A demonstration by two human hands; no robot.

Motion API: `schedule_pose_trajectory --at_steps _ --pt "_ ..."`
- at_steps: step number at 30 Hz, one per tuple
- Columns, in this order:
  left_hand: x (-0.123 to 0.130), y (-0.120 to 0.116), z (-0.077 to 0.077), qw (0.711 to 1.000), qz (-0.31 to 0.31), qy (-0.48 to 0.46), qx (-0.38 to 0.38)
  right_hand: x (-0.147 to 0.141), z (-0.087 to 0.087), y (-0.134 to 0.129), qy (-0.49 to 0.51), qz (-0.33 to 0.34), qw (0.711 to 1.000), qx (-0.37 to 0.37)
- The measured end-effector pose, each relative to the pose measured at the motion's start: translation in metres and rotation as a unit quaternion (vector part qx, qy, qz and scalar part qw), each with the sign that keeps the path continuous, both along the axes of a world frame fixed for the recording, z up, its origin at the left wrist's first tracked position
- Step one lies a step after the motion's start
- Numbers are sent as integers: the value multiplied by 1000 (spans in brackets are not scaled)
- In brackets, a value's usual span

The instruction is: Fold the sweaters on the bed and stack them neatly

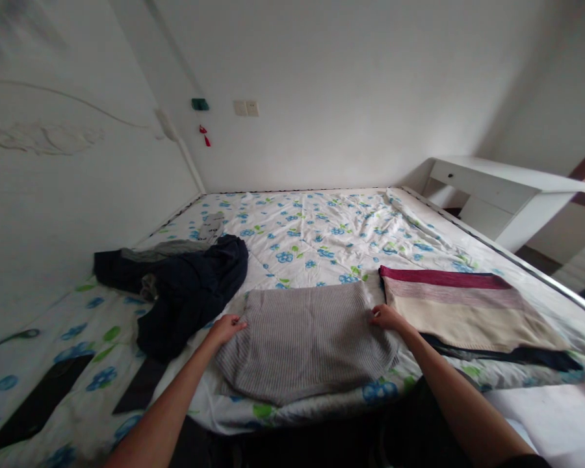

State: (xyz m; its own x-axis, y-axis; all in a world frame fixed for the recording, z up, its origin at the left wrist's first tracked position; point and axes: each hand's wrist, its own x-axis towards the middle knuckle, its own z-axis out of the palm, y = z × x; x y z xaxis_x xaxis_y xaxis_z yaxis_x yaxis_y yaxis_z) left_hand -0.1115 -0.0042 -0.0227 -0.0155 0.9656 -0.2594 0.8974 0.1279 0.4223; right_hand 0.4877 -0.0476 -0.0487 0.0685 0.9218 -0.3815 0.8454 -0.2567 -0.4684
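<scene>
A grey ribbed knit sweater lies folded into a broad shape at the near edge of the bed. My left hand pinches its left side, fingers closed on the knit. On the opposite side, my right hand grips the sweater's right edge between thumb and fingers. To the right rests a folded striped knit garment in burgundy, pink and beige, with dark cloth under it. A crumpled heap of navy clothing sits to the left, beyond my left forearm.
The bed has a white sheet with blue flowers. A black phone-like object and a dark flat piece lie at the near left. A white desk stands past the bed's right edge. Walls border the left and far sides.
</scene>
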Motion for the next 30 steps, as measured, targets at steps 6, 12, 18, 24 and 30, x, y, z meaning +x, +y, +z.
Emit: schedule_pose_trajectory --at_steps 6,12,18,24,30 --pt "0 0 1 999 -19 25 -26 7 -2 -5 -36 4 998 -55" --pt "24 -9 15 992 -5 113 61 -1 8 -3 -62 7 997 53" --pt "99 -38 25 985 -169 -39 16 -61 25 -17 82 102 982 138" --pt "144 -63 0 939 -288 -156 -107 -103 15 -44 222 259 931 -128" --pt "135 -52 -10 931 -302 -156 -137 -66 6 -37 124 237 911 -313"
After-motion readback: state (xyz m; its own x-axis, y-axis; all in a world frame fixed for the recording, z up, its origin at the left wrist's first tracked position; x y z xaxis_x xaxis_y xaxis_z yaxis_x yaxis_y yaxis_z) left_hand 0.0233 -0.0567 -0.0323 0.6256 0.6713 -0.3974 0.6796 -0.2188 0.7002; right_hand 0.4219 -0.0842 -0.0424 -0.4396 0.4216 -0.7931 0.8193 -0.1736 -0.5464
